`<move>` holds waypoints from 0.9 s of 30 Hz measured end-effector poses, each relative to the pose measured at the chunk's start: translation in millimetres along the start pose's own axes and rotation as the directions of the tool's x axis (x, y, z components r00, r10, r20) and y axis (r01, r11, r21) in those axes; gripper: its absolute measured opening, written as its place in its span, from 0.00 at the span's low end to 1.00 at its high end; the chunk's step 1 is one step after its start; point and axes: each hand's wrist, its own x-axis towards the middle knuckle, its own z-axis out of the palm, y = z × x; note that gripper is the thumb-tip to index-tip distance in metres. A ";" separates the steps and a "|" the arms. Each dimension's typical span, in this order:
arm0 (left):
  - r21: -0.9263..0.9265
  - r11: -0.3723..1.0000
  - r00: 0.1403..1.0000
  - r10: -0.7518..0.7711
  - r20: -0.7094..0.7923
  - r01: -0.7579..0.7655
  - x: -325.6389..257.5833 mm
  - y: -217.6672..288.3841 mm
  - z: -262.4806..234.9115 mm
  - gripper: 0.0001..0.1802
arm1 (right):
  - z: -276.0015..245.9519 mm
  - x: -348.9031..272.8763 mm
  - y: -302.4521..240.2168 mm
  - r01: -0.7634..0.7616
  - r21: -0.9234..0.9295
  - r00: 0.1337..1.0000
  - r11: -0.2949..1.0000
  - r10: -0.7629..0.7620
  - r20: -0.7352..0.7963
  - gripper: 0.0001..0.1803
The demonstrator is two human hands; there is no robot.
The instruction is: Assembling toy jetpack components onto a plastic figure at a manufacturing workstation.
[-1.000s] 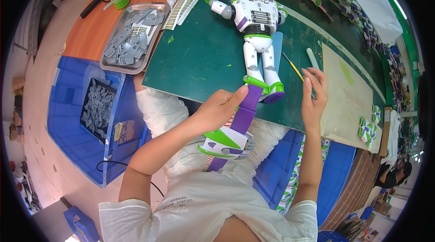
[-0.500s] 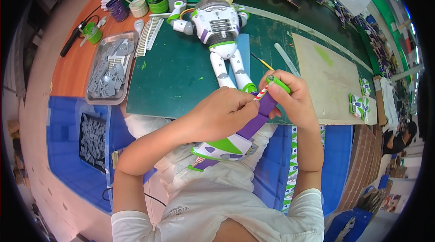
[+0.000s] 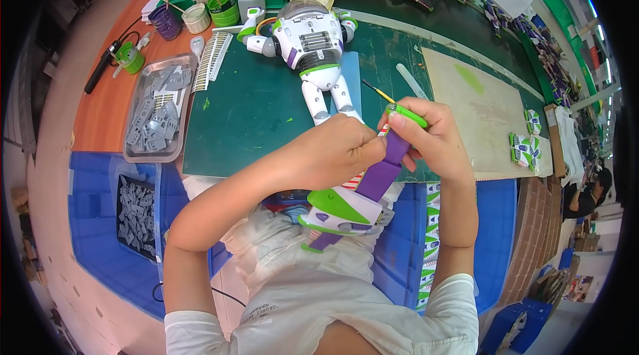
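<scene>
A toy wing pack (image 3: 338,208), white with green panels and purple wings, lies slantwise above my lap. My right hand (image 3: 436,134) grips the green tip of its upper purple wing (image 3: 381,178) between thumb and fingers. Against the same wing's left edge, my left hand (image 3: 336,154) is closed, its thumb and curled fingers pressed there and hiding part of the edge. Red-and-white striping shows on either side of those fingers. Just beyond my hands, a white toy astronaut figure (image 3: 318,39) lies on the green mat (image 3: 233,125), its feet hidden by my hands.
A thin brush (image 3: 379,91) lies beyond my right hand. At left are a metal tray (image 3: 183,135) of grey parts, sticker sheets (image 3: 212,59) and paint pots (image 3: 165,22). Blue bins (image 3: 100,208) flank my lap. More winged parts (image 3: 526,149) sit on the board at right.
The wing pack has shifted slightly right and turned more upright. My left hand has moved a little toward the wing's tip and covers more of the striping. My right hand keeps its grip.
</scene>
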 end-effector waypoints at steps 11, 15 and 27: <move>-0.074 0.996 0.997 -0.033 0.074 0.039 -2.2 -10.6 -7.2 0.19 | 0.9 4.7 1.4 -0.056 -0.042 0.998 0.998 0.056 -0.004 0.13; -0.587 0.807 0.995 -0.005 0.104 0.066 -7.1 -29.5 -21.4 0.29 | -33.6 -7.3 11.7 0.165 0.173 0.974 0.971 -0.133 -0.181 0.14; -0.300 0.953 0.808 -0.145 -0.571 -0.041 -71.1 -80.7 -89.5 0.13 | -48.8 -0.4 46.7 0.418 0.169 0.765 0.892 -0.246 -0.595 0.11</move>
